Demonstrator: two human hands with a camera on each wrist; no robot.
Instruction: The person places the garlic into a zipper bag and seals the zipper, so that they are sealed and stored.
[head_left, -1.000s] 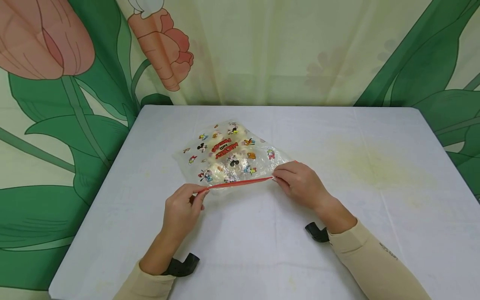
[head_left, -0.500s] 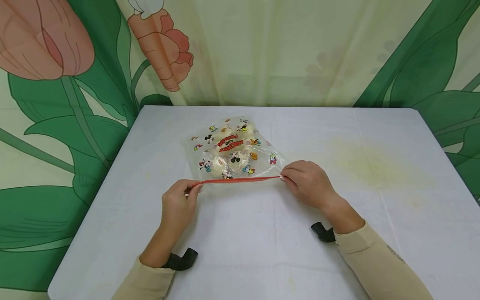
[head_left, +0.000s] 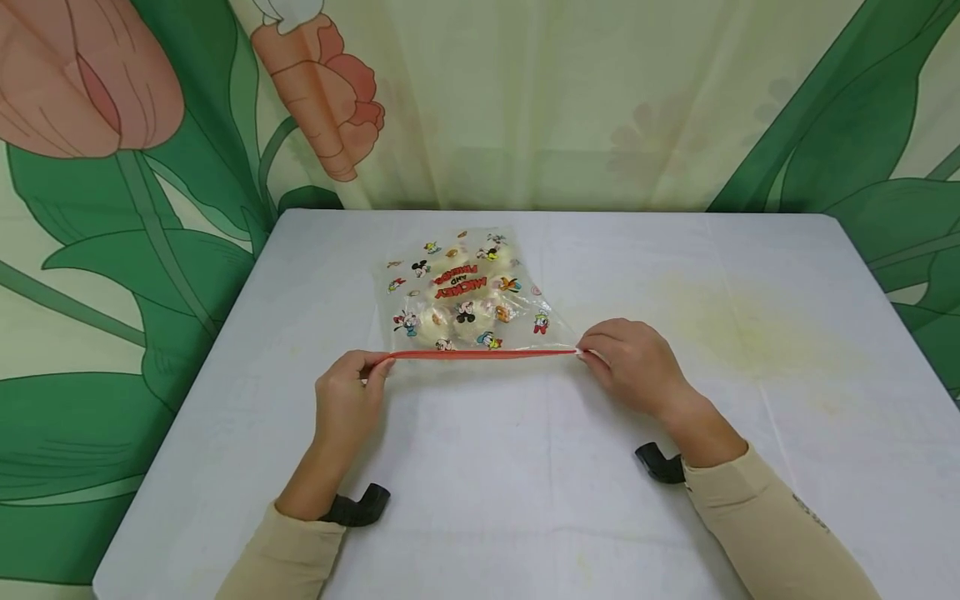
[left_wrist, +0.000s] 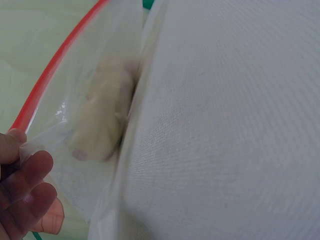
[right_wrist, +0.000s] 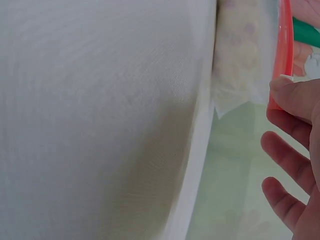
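Note:
A clear zip bag (head_left: 480,292) printed with cartoon figures lies on the white-covered table, several pale rounded lumps showing through it. Its red zip strip (head_left: 483,355) runs straight along the near edge, stretched between both hands. My left hand (head_left: 348,396) pinches the strip's left end between thumb and finger. At the right end, my right hand (head_left: 637,371) pinches the strip by a small white slider (right_wrist: 286,76). In the right wrist view the other fingers (right_wrist: 282,155) of that hand stand apart from the bag. The left wrist view shows the lumps (left_wrist: 102,115) low inside the bag.
A white cloth covers the table (head_left: 750,333), whose far edge meets a curtain (head_left: 555,108) printed with flowers and leaves. Black curved pieces (head_left: 363,506) stick out at both wrists, below beige sleeves (head_left: 288,550).
My hands have moved apart, the left one leftward and a little forward, the right one rightward with its pinch. More of the red strip shows between them, and it now lies level.

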